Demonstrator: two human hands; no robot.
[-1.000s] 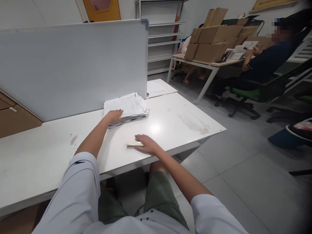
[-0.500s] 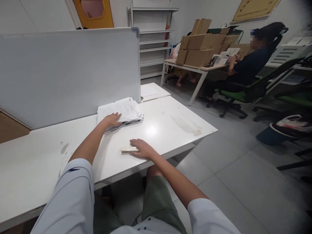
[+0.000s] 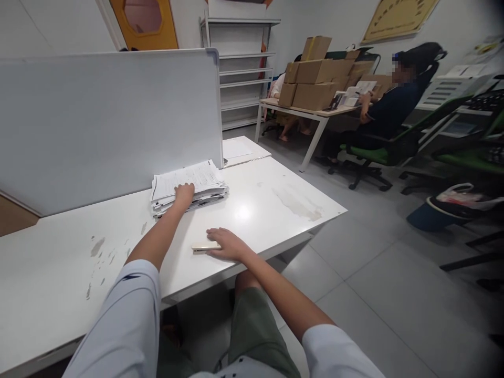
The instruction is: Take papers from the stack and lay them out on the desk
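A thick stack of printed papers (image 3: 197,178) lies on the white desk (image 3: 275,205), close to the grey partition panel (image 3: 110,121). My left hand (image 3: 184,195) rests on the stack's front edge, fingers curled over it. A flat cream-coloured phone (image 3: 202,246) lies near the desk's front edge. Beside it, my right hand (image 3: 226,244) lies palm down, its fingers touching the phone's right end.
The desk ends in a corner at the right, with tiled floor beyond. A second table (image 3: 311,110) with several cardboard boxes (image 3: 315,79) stands at the back. A person in a green chair (image 3: 378,152) sits there reading papers. A metal shelf (image 3: 240,68) stands against the far wall.
My left hand has slid a little along the stack's front edge and curled its fingers. The right hand stays by the phone. The head view has shifted slightly right.
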